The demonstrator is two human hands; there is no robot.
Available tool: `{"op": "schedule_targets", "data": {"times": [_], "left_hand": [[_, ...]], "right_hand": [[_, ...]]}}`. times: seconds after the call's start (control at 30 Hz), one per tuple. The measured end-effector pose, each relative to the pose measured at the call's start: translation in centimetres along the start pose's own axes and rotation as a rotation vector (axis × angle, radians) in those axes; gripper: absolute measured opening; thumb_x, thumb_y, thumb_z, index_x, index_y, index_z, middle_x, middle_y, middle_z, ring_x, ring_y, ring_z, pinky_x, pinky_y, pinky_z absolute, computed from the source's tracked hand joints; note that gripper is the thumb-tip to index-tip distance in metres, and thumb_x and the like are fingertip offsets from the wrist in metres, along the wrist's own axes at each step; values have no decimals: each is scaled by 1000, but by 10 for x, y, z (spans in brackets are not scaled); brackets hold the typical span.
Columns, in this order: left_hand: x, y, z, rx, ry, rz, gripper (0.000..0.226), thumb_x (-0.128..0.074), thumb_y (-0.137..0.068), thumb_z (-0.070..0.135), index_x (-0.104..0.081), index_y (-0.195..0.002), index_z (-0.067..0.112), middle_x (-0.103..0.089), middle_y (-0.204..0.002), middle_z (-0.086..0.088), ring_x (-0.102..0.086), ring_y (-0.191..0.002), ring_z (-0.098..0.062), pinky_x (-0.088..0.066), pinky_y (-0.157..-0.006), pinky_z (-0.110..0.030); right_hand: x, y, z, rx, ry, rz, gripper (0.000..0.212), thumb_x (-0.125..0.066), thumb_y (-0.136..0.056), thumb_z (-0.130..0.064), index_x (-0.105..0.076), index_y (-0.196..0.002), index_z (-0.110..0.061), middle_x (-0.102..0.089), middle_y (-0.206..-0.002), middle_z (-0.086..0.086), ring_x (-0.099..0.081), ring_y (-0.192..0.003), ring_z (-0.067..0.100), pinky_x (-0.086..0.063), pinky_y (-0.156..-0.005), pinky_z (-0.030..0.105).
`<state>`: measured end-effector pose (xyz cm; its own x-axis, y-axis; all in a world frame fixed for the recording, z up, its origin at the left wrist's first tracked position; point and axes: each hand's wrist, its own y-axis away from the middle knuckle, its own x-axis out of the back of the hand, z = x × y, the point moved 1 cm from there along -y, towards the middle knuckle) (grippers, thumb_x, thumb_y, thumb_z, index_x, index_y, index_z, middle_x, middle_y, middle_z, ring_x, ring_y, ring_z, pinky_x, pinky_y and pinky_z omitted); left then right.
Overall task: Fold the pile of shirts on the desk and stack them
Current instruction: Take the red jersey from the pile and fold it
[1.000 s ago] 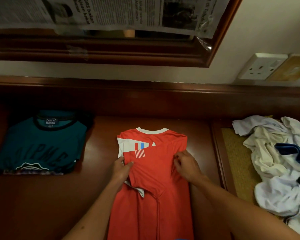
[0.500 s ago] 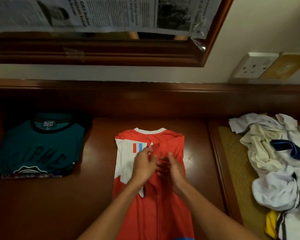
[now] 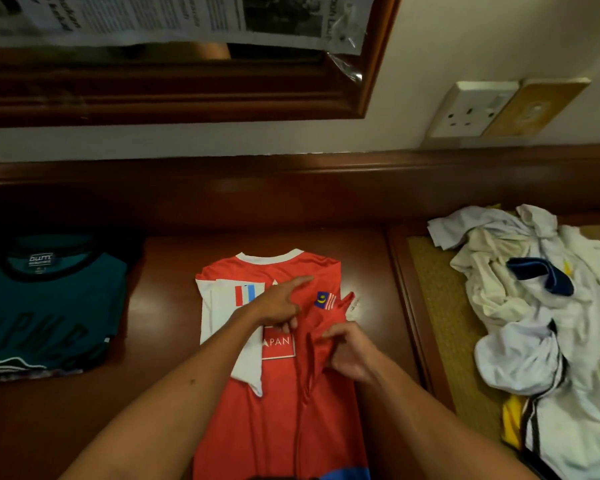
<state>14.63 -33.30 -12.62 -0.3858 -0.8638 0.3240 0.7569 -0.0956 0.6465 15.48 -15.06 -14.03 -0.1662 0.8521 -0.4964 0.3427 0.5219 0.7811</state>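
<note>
Centrally on the desk (image 3: pixel 160 306), the red shirt (image 3: pixel 291 427) is laid flat, partly folded. Its side flap is pinched by the right hand (image 3: pixel 352 355); the left hand (image 3: pixel 278 303) is pressed on it, fingers extended. Thin, slippery fabric is judged; edges should be gripped. Unfolded shirts (image 3: pixel 534 323) are heaped at the right edge.

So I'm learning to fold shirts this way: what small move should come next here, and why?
Probably lay the red sleeve flat across the red shirt. The right hand pinches bunched fabric near the flag patch while the left hand presses the chest, so that side looks unfinished.
</note>
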Motion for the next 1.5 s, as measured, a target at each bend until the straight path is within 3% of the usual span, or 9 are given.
{"op": "schedule_targets", "data": {"times": [0.1,0.2,0.27,0.37,0.47,0.67,0.9,1.27,1.5], "left_hand": [[6,-10,5,40,-12,-65,42,-52,-97,11,-44,-127,38,-67,-59,-3,-61,-46,-15,-47,-44,-23],[9,-14,7,55,-36,-110,10,-50,-99,15,-57,-105,20,-66,-58,-3,-61,-50,-19,-46,-44,-22],[9,-16,6,70,-67,-74,7,-51,-99,15,-57,-98,11,-66,-58,-4,-62,-49,-18,-46,-43,-22],[10,-16,2,75,-86,16,4,-53,-97,13,-57,-97,13,-66,-58,-3,-60,-45,-13,-47,-44,-22],[7,-18,-2,83,-78,28,12,-56,-96,15,-54,-107,15,-68,-61,-4,-61,-46,-14,-49,-46,-23],[8,-18,-9,120,-354,116,22,-63,-86,17,-55,-107,17,-67,-85,-5,-64,-68,-16,-46,-55,-24],[25,-13,-19,157,-457,154,19,-56,-78,5,-51,-90,19,-68,-67,0,-67,-57,-18,-56,-60,-29],[-34,22,-24,5,-405,728,21,-53,-95,26,-55,-111,14,-67,-93,-8,-63,-85,-26,-45,-64,-31],[-86,46,-71,-246,-813,435,65,-43,-75,65,-64,-121,24,-59,-134,-1,-59,-118,-21,-52,-84,-40]], "right_hand": [[5,-5,0,-25,63,-2,62,-54,-45,-3,-57,-108,-4,-59,-82,10,-56,-63,22,-49,-63,32],[-2,5,-7,-29,160,-15,32,-55,-56,-6,-61,-88,-8,-59,-74,6,-54,-62,19,-48,-63,31],[-1,3,-11,10,350,191,14,-66,-74,-24,-65,-82,-13,-65,-76,4,-60,-65,19,-50,-65,31],[6,-1,-14,267,722,668,51,-59,-75,-66,-64,-76,-15,-69,-75,3,-67,-72,27,-57,-72,39],[2,6,-16,467,1168,827,48,-48,-86,-64,-58,-99,-18,-64,-98,7,-63,-92,29,-51,-78,36],[-4,-6,-8,347,1706,488,46,-38,-91,-66,-56,-114,-30,-67,-110,6,-63,-102,30,-48,-83,38],[17,-2,1,510,1100,477,29,-72,-79,-33,-55,-58,-23,-58,-53,-3,-55,-53,13,-50,-59,40],[15,5,-3,424,1532,488,53,-60,-88,-33,-40,-137,-35,-50,-115,8,-60,-102,33,-50,-87,39],[10,-16,-31,219,1791,386,80,-56,-93,-43,-7,-155,-31,-53,-131,18,-54,-118,37,-46,-95,42]]}}
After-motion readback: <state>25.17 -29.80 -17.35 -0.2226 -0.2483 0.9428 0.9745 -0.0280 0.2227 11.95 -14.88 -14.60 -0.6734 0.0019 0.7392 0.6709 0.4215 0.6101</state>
